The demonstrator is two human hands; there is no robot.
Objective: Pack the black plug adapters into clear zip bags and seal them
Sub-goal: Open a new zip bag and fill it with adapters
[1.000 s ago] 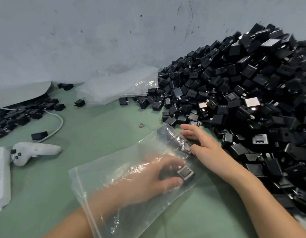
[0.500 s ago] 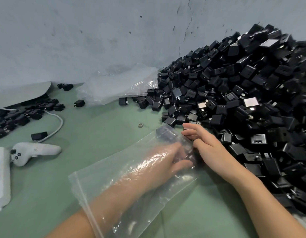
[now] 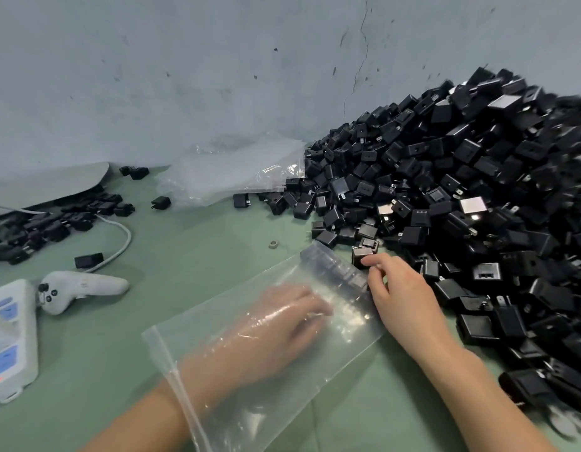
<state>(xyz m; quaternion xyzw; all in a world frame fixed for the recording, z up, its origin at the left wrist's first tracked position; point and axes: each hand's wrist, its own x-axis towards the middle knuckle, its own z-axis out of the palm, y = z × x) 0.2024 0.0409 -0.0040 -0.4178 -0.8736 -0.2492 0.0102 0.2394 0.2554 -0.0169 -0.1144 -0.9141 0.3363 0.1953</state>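
Note:
A clear zip bag (image 3: 344, 350) lies flat on the green table, its open mouth toward me. My left hand (image 3: 282, 324) is inside it up to the wrist, fingers spread and holding nothing. Several black plug adapters (image 3: 334, 269) sit in a row against the bag's far end. My right hand (image 3: 403, 298) rests outside that end. Its index fingertip touches a loose adapter (image 3: 359, 254) at the foot of the big adapter pile (image 3: 462, 197), and its thumb is by the bag's corner.
A stack of empty clear bags (image 3: 230, 177) lies by the wall. At the left are a white controller (image 3: 77, 288) with its cable, a white device (image 3: 9, 337) and a smaller group of adapters (image 3: 54, 223). A small ring (image 3: 274, 244) lies on the table.
My left hand carried an adapter deeper into the bag, left it at the far end and drew back. My right hand shifted from the bag's end to a loose adapter.

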